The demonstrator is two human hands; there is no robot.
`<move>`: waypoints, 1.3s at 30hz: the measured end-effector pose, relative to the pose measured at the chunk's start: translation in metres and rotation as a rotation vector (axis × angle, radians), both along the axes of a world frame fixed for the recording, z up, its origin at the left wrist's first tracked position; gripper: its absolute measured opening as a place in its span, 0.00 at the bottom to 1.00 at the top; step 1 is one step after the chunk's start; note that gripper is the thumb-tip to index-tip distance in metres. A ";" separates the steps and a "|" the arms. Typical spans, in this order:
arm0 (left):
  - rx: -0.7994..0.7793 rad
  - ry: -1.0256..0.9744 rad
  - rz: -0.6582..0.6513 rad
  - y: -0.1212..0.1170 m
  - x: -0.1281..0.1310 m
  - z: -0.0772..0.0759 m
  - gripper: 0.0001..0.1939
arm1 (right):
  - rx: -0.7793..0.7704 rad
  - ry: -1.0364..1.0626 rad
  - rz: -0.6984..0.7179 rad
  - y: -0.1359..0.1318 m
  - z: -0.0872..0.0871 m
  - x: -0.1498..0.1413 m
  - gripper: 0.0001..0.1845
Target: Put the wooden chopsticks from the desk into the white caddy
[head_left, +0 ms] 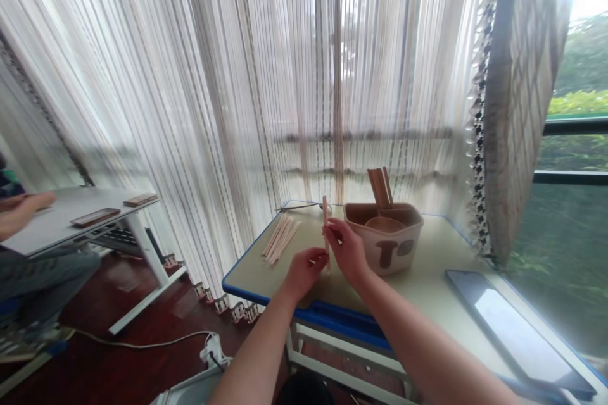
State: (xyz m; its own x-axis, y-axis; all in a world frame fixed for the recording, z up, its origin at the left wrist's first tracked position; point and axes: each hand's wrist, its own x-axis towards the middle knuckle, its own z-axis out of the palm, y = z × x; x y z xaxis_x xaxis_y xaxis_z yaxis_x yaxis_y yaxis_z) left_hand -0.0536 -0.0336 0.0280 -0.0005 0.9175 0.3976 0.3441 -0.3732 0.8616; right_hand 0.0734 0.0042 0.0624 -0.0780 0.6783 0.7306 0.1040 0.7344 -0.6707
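Note:
Upright above the desk stands a light wooden chopstick (325, 205), possibly a joined pair. My right hand (344, 243) pinches it around the middle. Lower down, my left hand (308, 269) closes on the same chopstick near its bottom end. A loose pile of pale wrapped-looking chopsticks (281, 237) lies to the left of my hands. Behind them, a metal spoon (325, 207) rests near the far edge. Just right of my right hand is a beige caddy (354, 210) holding several brown chopsticks (379, 186) and a wooden bowl (384, 224).
My desk (422, 291) has a blue rim. A tablet (513, 329) lies at its right side. Striped curtains (213, 76) hang directly behind. To the left, another person's hand (28, 209) is over a white table (52, 228) with two small brown trays. A cable crosses the floor.

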 end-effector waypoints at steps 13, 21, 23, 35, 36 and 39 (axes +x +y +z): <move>-0.218 -0.250 -0.126 -0.005 -0.012 0.000 0.12 | 0.047 -0.175 0.083 0.014 -0.005 0.001 0.22; -0.279 -0.328 -0.135 -0.010 -0.014 0.003 0.15 | 0.121 -0.321 0.033 0.011 -0.006 0.002 0.20; -0.285 -0.403 -0.133 -0.011 -0.014 0.004 0.17 | 0.150 -0.337 0.015 0.010 -0.005 0.003 0.17; -0.089 -0.321 0.169 0.002 -0.017 -0.005 0.19 | 0.170 -0.230 0.047 -0.001 0.001 -0.001 0.09; -0.071 -0.293 0.135 0.000 -0.016 -0.005 0.21 | 0.147 -0.220 0.067 -0.001 0.001 -0.002 0.09; -0.052 -0.235 0.000 -0.004 -0.013 -0.003 0.19 | 0.055 -0.178 0.089 -0.001 0.000 -0.004 0.09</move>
